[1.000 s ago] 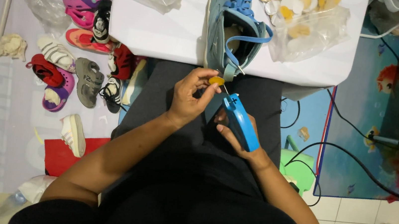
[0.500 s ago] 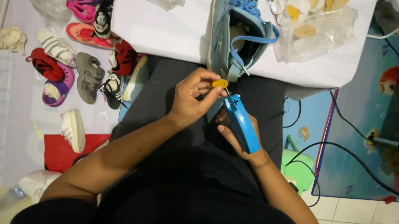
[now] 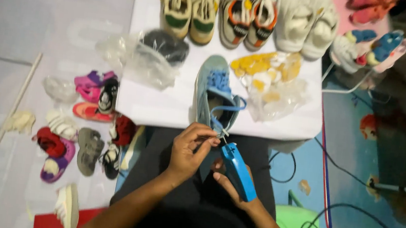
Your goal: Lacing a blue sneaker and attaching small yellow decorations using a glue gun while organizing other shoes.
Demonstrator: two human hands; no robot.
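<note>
My right hand grips a blue tagging gun, its needle tip pointing up toward the heel of a light blue sneaker that lies on a white table. My left hand pinches at the needle tip, fingers closed on something small that I cannot make out, beside the sneaker's blue lace. Both hands work over my dark lap just below the table's front edge.
A clear bag of yellow and white tags lies right of the sneaker, a crumpled plastic bag to its left. Pairs of sneakers line the table's far side. Small children's shoes are scattered on the floor at left. Cables run at right.
The view has tilted up, showing more of the table and the row of shoes. The yellow tag seen between my left fingers earlier is no longer visible; hands stay at the sneaker's heel.
</note>
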